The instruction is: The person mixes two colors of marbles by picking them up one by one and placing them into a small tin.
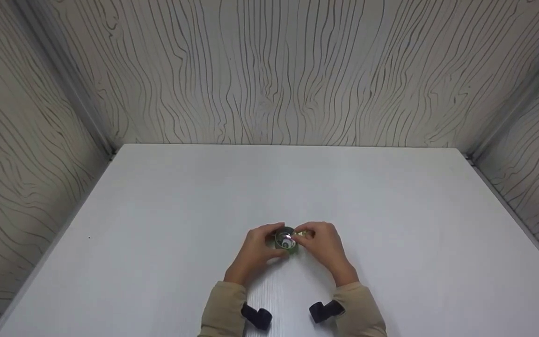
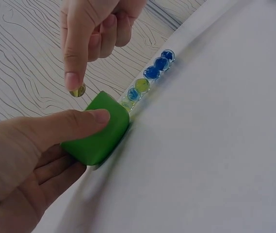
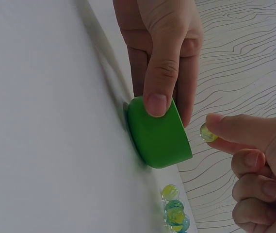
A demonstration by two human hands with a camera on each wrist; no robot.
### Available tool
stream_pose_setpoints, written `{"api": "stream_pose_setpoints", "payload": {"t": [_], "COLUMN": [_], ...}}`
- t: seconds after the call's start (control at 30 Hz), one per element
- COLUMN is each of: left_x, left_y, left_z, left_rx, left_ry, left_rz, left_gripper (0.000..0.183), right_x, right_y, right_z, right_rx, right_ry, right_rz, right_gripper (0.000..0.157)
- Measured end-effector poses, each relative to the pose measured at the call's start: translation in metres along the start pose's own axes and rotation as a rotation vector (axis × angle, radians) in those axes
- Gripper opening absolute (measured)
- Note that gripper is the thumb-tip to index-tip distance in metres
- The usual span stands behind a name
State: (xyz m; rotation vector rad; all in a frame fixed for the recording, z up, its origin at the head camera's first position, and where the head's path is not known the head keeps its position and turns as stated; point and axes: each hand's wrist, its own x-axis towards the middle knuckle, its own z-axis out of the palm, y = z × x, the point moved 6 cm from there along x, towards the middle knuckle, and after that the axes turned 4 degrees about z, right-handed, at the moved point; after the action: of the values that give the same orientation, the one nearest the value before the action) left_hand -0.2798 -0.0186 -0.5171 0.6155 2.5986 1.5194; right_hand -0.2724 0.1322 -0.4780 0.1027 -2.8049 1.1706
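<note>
A small green cup [image 2: 96, 136] stands upright on the table, its open mouth up. My left hand [image 1: 257, 247] grips it by the side, thumb across the near wall and fingers round the far side. Just over the rim, my right hand [image 1: 323, 243] pinches a clear glass marble [image 3: 207, 132] with yellow in it between thumb and forefinger. The other right fingers are curled in. Something shiny and pale shows inside the cup in the head view, too small to make out.
Beyond the cup, several loose marbles lie on the white table [image 1: 157, 201]: dark blue marbles [image 2: 151, 73], a yellow marble [image 2: 142, 85] and a light blue marble [image 2: 134, 93] among them. Wood-grain patterned panels [image 1: 269, 75] enclose the table at the back and sides.
</note>
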Motion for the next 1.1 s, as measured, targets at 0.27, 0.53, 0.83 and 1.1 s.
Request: {"api": "stream_pose_setpoints", "payload": {"t": [0.27, 0.53, 0.83, 1.1], "left_x": [-0.0009, -0.0010, -0.0020, -0.0016], "left_y": [0.0010, 0.0003, 0.0012, 0.0012], "left_z": [-0.0007, -0.0010, -0.0012, -0.0010], "left_rx": [-0.006, -0.019, -0.009, -0.017], "left_ry": [0.004, 0.008, 0.009, 0.009], "left_rz": [0.010, 0.025, 0.039, 0.053], "left_gripper": [0.061, 0.061, 0.061, 0.061], "right_x": [0.0002, 0.0008, 0.0009, 0.0013], "right_y": [-0.0003, 0.0002, 0.0022, 0.0028], "right_z": [0.0021, 0.0038, 0.0047, 0.0025], "right_rx": [0.013, 0.010, 0.008, 0.026], "right_ry": [-0.006, -0.009, -0.012, -0.005], "right_rz": [-0.015, -0.009, 0.002, -0.010], "right_gripper": [0.012, 0.012, 0.013, 0.013]}}
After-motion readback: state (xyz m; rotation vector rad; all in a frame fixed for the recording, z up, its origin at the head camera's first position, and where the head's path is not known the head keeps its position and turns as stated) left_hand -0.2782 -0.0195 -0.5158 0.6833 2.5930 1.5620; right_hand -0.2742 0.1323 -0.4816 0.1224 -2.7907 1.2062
